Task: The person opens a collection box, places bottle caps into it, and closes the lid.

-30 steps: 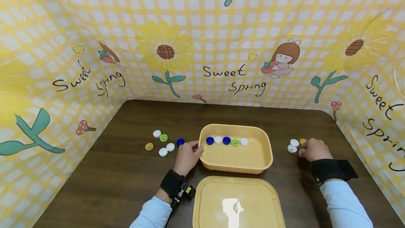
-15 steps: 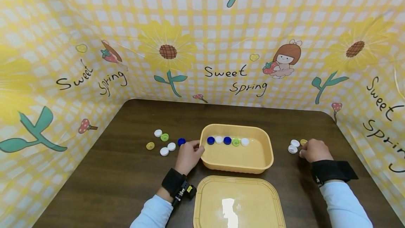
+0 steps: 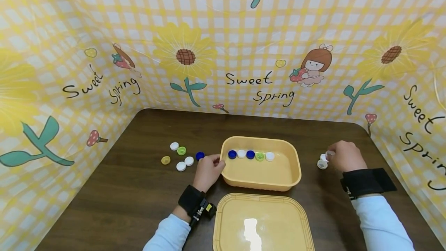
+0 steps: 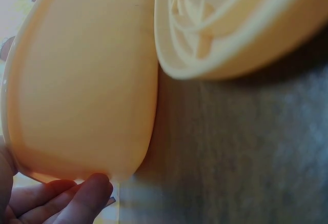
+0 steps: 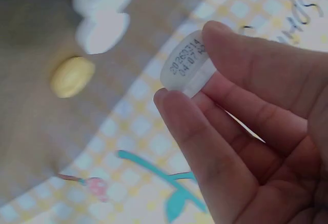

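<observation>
My right hand (image 3: 347,157) pinches a translucent white bottle cap (image 5: 187,62) with printed digits on its top, raised off the table at the right. Two white caps (image 3: 322,163) lie just left of that hand; the right wrist view also has a yellow cap (image 5: 73,77) by them. At the left end of a yellow plastic box (image 3: 261,175), my left hand (image 3: 208,171) grips the rim between thumb and fingers. Inside the box a row of caps runs along the back: blue (image 3: 232,154), white, blue, green (image 3: 259,157) and white (image 3: 270,157).
A yellow lid (image 3: 259,220) lies in front of the box. Left of it are loose caps: a blue one (image 3: 199,155) close by my left hand, a green one (image 3: 181,150), a yellow one (image 3: 165,160) and several white. A checked cloth (image 3: 223,42) rises behind the table.
My right hand has lifted from the table with the white cap between its fingers, rising slightly toward the back. The left hand keeps its grip on the box.
</observation>
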Motion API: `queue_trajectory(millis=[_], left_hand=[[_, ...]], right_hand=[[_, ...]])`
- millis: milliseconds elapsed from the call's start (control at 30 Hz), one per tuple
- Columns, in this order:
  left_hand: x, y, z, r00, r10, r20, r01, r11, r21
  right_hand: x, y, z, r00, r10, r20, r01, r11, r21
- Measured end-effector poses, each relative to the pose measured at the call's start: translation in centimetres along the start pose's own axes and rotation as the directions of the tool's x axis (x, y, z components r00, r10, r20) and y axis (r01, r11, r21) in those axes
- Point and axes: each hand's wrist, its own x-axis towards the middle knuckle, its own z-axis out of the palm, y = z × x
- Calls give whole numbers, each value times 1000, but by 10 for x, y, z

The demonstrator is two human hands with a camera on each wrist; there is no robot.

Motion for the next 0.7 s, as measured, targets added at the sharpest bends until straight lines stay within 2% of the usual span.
queue_trajectory(millis=[367, 500, 700], left_hand=[[0, 1, -1, 1000, -12, 10, 12, 1000, -7], [0, 1, -1, 1000, -9, 12, 9, 1000, -3], [-1, 2, -2, 1000, -11, 12, 11, 1000, 1]], right_hand=[[17, -56, -13, 989, -138, -55, 138, 990, -13], [23, -75, -9, 983, -174, -59, 173, 985, -14], [33, -102, 4, 966, -258, -24, 258, 966, -11]])
